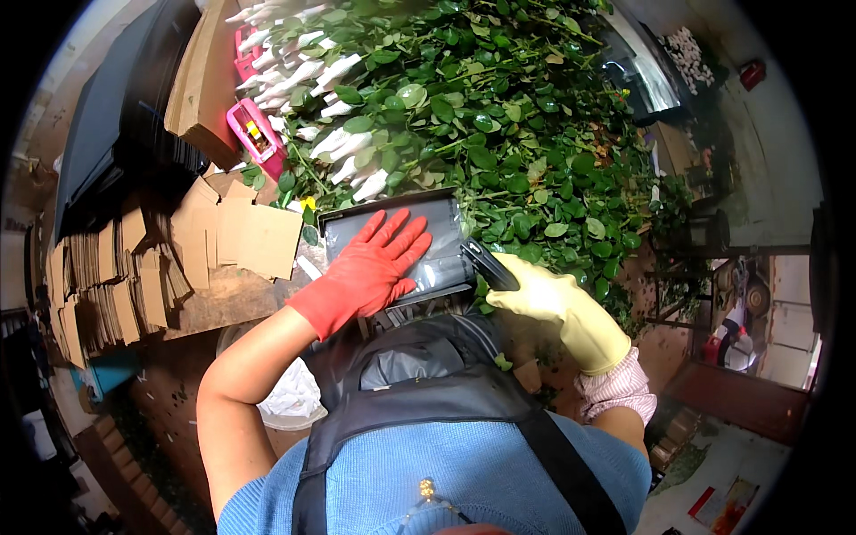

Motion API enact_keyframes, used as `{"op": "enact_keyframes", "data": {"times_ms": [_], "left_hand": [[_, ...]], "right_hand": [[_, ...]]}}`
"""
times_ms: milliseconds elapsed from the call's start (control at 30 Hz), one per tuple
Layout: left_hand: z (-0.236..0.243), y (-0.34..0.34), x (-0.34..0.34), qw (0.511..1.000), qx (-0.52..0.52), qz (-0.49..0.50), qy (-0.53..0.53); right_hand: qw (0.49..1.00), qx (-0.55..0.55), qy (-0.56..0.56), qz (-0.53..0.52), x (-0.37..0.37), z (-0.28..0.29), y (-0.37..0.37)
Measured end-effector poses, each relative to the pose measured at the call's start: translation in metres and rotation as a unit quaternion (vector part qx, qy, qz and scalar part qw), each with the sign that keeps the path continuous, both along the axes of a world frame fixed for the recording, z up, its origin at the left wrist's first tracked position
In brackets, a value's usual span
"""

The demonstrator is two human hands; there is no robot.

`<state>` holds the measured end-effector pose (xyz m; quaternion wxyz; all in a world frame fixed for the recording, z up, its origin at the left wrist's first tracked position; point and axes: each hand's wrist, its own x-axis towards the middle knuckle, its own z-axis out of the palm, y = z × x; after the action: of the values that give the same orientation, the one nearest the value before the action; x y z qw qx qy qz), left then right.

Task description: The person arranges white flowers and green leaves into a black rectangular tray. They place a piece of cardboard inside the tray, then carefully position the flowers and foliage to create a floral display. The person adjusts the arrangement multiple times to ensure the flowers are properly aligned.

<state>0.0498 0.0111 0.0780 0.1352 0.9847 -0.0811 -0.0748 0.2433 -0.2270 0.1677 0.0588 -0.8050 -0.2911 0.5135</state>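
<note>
A shallow dark box [343, 223] lined with clear plastic sits at the front of the bench. My left hand [379, 267], in a red rubber glove, lies on it with fingers outstretched. My right hand [526, 290], in a long yellow glove, grips a black stapler-like tool [477, 259] at the box's right edge. Beyond both hands lies a large heap of leafy green stems [517, 134], with white sleeved heads [352, 143] toward the left. Whatever lies under my left palm is hidden.
Cardboard pieces [263, 236] stand and lie on the left of the wooden bench [214, 308], with dark stacked sheets [116, 125], brown board [196, 71] and a pink holder [259, 152] behind. A white-lined bin [290, 392] is below; a metal rack [678, 303] is at right.
</note>
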Motion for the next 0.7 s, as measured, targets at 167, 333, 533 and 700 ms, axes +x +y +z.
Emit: {"op": "enact_keyframes", "data": {"times_ms": [167,333,533,700], "left_hand": [[0.002,-0.002,0.001,1.0,0.018,0.001,0.011],[0.003,-0.001,0.003,1.0,0.014,-0.003,0.016],[0.02,-0.004,-0.023,0.957,-0.268,0.071,-0.09],[0.046,-0.063,-0.064,0.657,-0.674,0.321,-0.103]], "right_hand": [[0.998,0.018,-0.06,0.026,-0.007,-0.014,0.003],[0.999,-0.007,-0.04,-0.023,-0.019,-0.023,0.004],[0.973,0.105,-0.173,0.111,0.009,-0.002,-0.016],[0.936,0.325,-0.13,-0.027,-0.038,0.04,0.009]]}}
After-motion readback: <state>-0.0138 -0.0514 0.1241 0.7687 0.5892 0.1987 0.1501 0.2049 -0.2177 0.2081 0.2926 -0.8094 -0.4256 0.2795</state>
